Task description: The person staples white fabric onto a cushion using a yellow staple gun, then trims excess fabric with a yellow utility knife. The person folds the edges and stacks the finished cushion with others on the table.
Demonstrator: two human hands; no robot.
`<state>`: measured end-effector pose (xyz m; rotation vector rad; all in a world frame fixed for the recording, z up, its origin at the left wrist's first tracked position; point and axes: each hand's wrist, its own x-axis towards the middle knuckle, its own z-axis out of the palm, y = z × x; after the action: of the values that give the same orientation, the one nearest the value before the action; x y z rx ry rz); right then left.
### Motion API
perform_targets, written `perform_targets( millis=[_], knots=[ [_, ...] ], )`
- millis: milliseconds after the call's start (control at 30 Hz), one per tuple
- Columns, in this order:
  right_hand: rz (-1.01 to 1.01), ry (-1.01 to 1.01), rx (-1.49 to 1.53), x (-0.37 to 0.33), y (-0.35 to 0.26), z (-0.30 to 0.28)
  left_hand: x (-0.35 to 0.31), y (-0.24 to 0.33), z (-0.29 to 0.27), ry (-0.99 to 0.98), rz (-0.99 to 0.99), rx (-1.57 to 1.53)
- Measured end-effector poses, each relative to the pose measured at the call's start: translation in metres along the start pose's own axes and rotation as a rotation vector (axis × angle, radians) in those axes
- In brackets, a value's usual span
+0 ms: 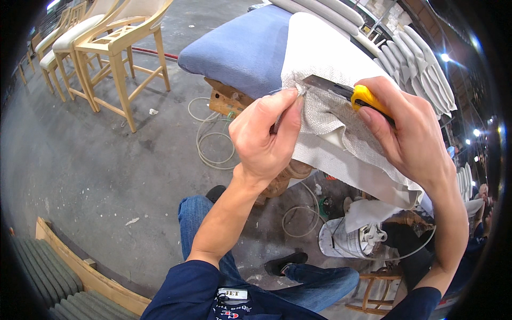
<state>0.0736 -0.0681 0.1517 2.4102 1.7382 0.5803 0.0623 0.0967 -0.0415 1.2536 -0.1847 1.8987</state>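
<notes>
In my right hand [405,128] is a yellow and black utility knife [368,100], its blade [322,84] out and pointing left. The blade tip lies close to the pinched fingers of my left hand [266,133]. Those fingers grip the frayed edge of a grey woven fabric [333,118], with loose threads sticking out. The fabric hangs in folds over the side of a white padded cushion [320,48]. A blue cloth [234,50] covers the surface under and left of the cushion.
Pale wooden chairs [120,58] stand at the upper left. More grey cushions [421,69] are stacked at the right. A clear hose [205,138] coils on the floor. Beside my leg is a white bucket [333,242] with scraps. Grey pads [48,266] lie lower left.
</notes>
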Motion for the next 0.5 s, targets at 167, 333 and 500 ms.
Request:
perform_targets(
  millis=[167, 333, 500],
  knots=[
    [-0.035, -0.004, -0.021, 0.0038, 0.0021, -0.0021, 0.0025, -0.0023, -0.0024, -0.008, 0.034, 0.013],
    [-0.038, -0.018, -0.029, 0.0064, 0.0037, -0.002, 0.0039, -0.0013, -0.0037, -0.025, 0.033, 0.006],
    [-0.079, -0.025, -0.061, 0.0105, 0.004, -0.0058, 0.0037, -0.0016, -0.0037, -0.024, 0.039, 0.001]
  ],
)
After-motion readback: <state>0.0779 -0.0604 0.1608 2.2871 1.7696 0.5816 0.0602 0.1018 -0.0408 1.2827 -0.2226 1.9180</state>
